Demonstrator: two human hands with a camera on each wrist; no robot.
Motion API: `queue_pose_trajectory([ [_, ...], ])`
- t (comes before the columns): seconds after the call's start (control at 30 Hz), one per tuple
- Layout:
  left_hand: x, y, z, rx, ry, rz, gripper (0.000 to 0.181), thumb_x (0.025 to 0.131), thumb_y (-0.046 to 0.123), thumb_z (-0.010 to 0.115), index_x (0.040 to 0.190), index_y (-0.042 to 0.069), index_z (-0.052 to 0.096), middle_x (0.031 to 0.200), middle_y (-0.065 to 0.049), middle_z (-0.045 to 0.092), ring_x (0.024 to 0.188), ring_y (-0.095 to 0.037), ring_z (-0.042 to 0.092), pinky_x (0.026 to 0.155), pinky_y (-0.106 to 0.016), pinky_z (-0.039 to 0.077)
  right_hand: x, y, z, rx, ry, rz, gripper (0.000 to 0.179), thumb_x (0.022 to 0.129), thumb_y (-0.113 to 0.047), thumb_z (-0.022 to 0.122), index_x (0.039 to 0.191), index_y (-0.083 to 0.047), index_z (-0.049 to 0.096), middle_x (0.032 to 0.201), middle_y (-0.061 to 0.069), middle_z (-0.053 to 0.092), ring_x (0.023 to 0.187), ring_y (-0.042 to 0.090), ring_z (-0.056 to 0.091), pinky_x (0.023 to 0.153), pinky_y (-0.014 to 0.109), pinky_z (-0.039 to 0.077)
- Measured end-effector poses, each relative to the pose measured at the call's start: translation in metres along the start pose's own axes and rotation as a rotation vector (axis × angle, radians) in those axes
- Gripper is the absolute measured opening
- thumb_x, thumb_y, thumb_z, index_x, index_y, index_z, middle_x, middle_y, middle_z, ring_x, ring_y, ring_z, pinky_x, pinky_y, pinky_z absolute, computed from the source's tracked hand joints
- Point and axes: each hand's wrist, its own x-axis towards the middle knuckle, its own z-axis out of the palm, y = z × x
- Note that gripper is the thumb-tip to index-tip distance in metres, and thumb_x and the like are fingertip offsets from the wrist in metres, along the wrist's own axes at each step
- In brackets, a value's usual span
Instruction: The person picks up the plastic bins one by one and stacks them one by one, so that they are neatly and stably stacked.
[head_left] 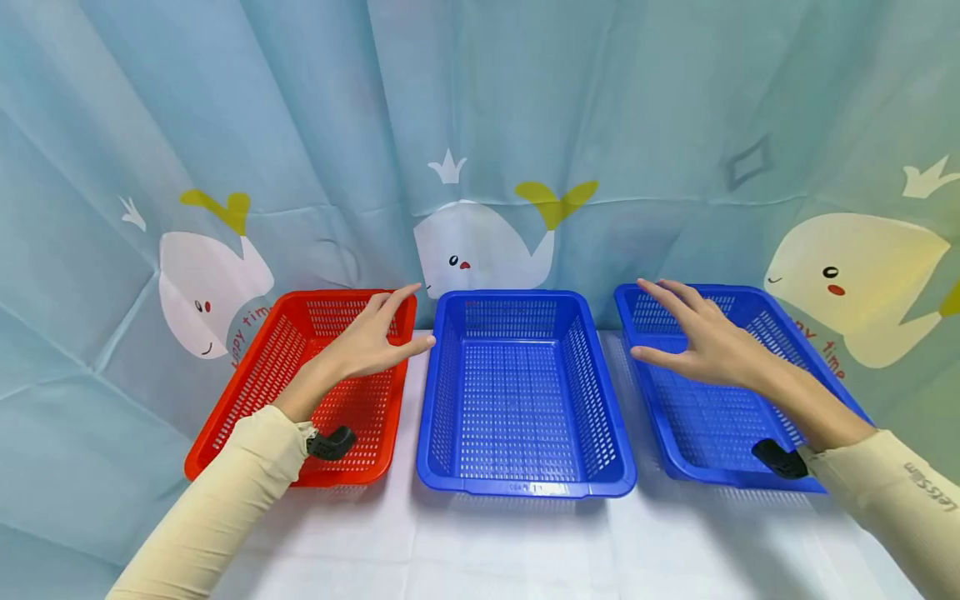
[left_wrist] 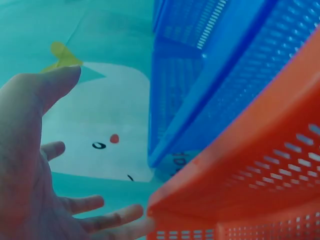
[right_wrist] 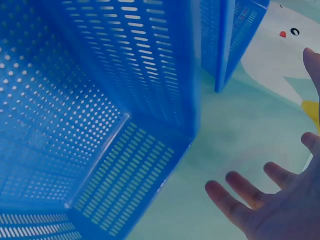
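Baskets (head_left: 512,408), three in number, are set side by side on a white surface (head_left: 517,550): one red basket (head_left: 367,412) at the left, one middle blue basket (head_left: 517,442) and one right blue basket (head_left: 712,425). Perforated walls are seen on all three. Of the two hands, the left hand (head_left: 371,337) is seen over the red basket, its fingers extended and its thumb parted widely from them; nothing is gripped. The right hand (head_left: 705,337) is seen over the right blue basket, likewise spread wide, with nothing gripped. Both forearms are covered by cream sleeves (head_left: 217,508), two in all, and two black devices (head_left: 332,443) are worn, one at each wrist. Behind, three white whales (head_left: 491,237) are printed on a blue curtain (head_left: 480,92).
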Motion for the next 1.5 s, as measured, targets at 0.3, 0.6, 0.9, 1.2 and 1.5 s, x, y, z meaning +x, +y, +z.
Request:
queue_pose_trajectory([
  [0.3,0.002,0.011,0.005,-0.143,-0.049,0.008,0.090,0.093,0.056,0.068,0.164,0.024,0.023,0.145,-0.019,0.046,0.076,-0.026,0.063,0.067,-0.034,0.056,0.004,-0.008,0.006,0.108,0.022,-0.074,0.093,0.091,-0.036,0.079,0.165,-0.020,0.024,0.159,0.027,0.030,0.135,0.051,0.043,0.094,0.075,0.045],
  [0.6,0.001,0.011,0.013,-0.371,-0.194,-0.086,0.090,0.095,0.051,0.068,0.165,0.031,0.014,0.156,-0.024,0.034,0.120,-0.047,0.058,0.061,-0.038,0.063,0.007,-0.015,0.018,0.170,-0.004,-0.125,0.089,0.094,-0.033,0.077,0.164,-0.015,0.025,0.154,0.030,0.036,0.114,0.048,0.062,0.073,0.046,0.061],
  [0.9,0.002,0.011,0.016,-0.562,-0.330,-0.164,0.094,0.095,0.053,0.069,0.165,0.032,0.010,0.147,-0.028,0.040,0.095,-0.037,0.072,0.072,-0.048,0.064,0.007,-0.020,0.026,0.246,-0.082,-0.078,0.087,0.097,-0.034,0.074,0.165,-0.017,0.022,0.159,0.029,0.031,0.105,0.037,0.069,0.074,0.046,0.061],
  [1.2,0.001,0.010,0.025,-0.678,-0.359,-0.217,0.090,0.097,0.032,0.073,0.164,0.025,0.014,0.129,-0.027,0.054,0.088,-0.035,0.075,0.070,-0.049,0.063,0.007,-0.026,0.031,0.470,-0.247,0.049,0.086,0.100,-0.033,0.070,0.165,-0.018,0.016,0.155,0.032,0.031,0.072,0.020,0.072,0.069,0.042,0.062],
  [1.5,-0.001,0.007,0.030,-0.710,-0.348,-0.232,0.084,0.098,0.023,0.073,0.163,0.019,0.020,0.126,-0.027,0.055,0.093,-0.034,0.074,0.072,-0.050,0.063,0.007,-0.021,0.038,0.702,-0.389,0.134,0.086,0.100,-0.026,0.071,0.163,-0.010,0.015,0.154,0.039,0.027,0.099,0.034,0.071,0.071,0.046,0.064],
])
